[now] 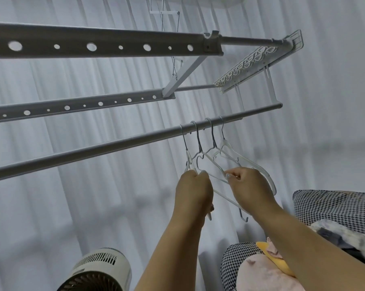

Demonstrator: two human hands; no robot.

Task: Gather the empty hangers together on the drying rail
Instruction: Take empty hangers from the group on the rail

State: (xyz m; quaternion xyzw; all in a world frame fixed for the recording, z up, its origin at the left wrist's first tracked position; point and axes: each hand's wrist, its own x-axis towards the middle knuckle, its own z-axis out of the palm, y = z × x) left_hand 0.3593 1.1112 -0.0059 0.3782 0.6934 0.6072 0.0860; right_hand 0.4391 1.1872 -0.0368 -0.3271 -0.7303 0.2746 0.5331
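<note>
1. We see four empty hangers (216, 156) hooked on the lowest drying rail (114, 147), a little to 1 o'clock from the middle of the view, near each other but with gaps between the hooks.
2. Our left hand (193, 190) has its fingers curled around the lower part of the leftmost hanger. Our right hand (249, 185) pinches the thin bars of the other hangers with its fingers (229, 175).
3. To do this step well, we think both hands should slide the hooks along the rail toward each other, gently, so that no hook lifts off. The bars already cross, so they may tangle; we should keep them parallel.
4. At 12 o'clock are two perforated rails (93, 47) and a white lattice shelf (255, 64). They hang above and do not block.
5. At 6 o'clock stands a fan (99, 269); at 4 o'clock lies a checkered cloth (335, 206) with pink clothes (261, 274). Our right forearm passes just over them.
</note>
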